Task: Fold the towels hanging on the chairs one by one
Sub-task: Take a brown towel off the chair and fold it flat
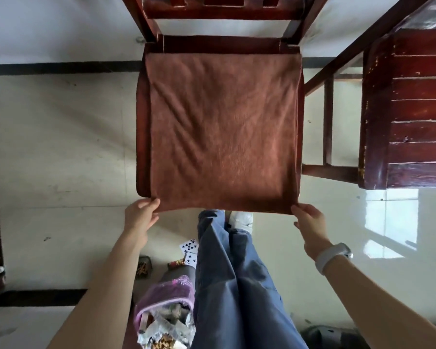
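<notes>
Pinching brown towel (222, 132) near corners, left hand (140, 217), right hand (310, 222)

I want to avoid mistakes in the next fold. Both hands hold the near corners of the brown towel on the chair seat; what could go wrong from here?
1. The left hand and right hand only pinch the brown towel at its corners, so one corner may slip and skew the fold.
2. The near edge hangs past the chair seat and may drop onto the floor.
3. Wrinkles across the cloth may get folded in.
</notes>
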`<state>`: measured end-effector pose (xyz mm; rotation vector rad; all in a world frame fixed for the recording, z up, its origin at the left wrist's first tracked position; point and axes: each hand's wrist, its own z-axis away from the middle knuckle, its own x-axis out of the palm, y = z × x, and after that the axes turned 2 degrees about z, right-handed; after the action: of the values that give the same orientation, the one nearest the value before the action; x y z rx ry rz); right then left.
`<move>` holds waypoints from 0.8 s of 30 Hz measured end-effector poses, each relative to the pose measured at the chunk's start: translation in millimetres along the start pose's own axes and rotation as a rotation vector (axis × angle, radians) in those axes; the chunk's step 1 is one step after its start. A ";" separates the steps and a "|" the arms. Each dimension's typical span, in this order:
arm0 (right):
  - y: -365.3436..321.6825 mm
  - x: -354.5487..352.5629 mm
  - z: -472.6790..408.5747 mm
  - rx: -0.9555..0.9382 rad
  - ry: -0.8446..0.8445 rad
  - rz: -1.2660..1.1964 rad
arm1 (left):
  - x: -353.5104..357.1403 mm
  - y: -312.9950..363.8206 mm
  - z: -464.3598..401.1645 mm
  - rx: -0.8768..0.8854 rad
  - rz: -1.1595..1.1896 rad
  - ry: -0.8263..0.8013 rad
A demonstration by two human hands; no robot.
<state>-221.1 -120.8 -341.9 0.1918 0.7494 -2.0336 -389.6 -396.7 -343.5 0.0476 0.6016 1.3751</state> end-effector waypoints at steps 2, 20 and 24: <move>7.9 3.5 -4.1 -0.008 -0.023 0.053 | 5.4 -9.9 -2.3 0.039 -0.008 -0.017; 9.1 -5.1 11.7 -0.145 0.029 0.023 | -25.2 -17.4 7.2 0.104 0.065 -0.178; -2.3 -15.6 21.5 -0.144 0.024 -0.050 | -37.2 -7.6 21.4 0.110 0.107 -0.172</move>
<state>-210.9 -121.1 -317.3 0.1158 0.9208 -2.0180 -376.2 -426.1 -314.3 0.2874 0.5361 1.4231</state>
